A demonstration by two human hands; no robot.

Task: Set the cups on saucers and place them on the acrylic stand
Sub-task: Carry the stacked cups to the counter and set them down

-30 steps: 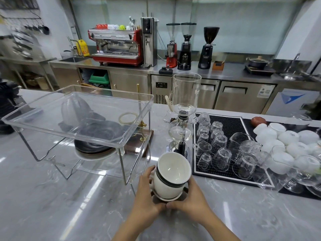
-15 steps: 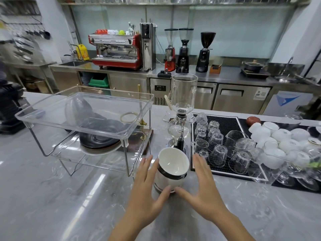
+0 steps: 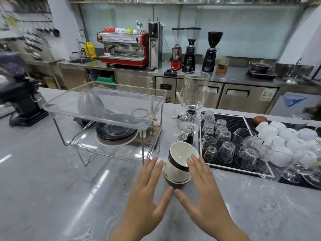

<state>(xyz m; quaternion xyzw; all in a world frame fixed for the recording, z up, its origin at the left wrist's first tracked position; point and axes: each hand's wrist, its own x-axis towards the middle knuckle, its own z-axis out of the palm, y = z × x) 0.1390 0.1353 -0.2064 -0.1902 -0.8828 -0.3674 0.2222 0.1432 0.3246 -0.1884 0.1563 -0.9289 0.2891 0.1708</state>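
A grey marbled stone counter [image 3: 52,188] fills the lower part of the head view, and behind it runs a long stainless-steel back counter [image 3: 234,73] carrying a red espresso machine [image 3: 123,47] and three coffee grinders, one red [image 3: 176,49] and two black. On the near counter, left of centre, stands a clear two-tier acrylic stand on thin metal legs [image 3: 104,108]; its upper tray looks bare, while a stack of dark round saucers on a pale plate [image 3: 115,134] shows through its lower tier, though whether the stack rests on that tier or on the counter beyond cannot be told. To the right lies a black ribbed rubber mat with a white edge [image 3: 238,119] holding many clear glasses turned upside down [image 3: 225,152], and further right sits a heap of white ceramic cups [image 3: 278,134]. Between stand and mat rises a glass siphon coffee maker [image 3: 192,108]. Just in front of it, on the counter, a stack of white cups with a dark band [image 3: 178,164] leans to the right and sits on a small dark saucer [image 3: 177,181]. The left hand [image 3: 147,197] and the right hand [image 3: 205,193] flank this stack with palms down and fingers spread flat; neither grips anything, the right fingertips [image 3: 190,158] overlap the upper cup's rim in the view, and the two thumbs nearly meet in front of the saucer.
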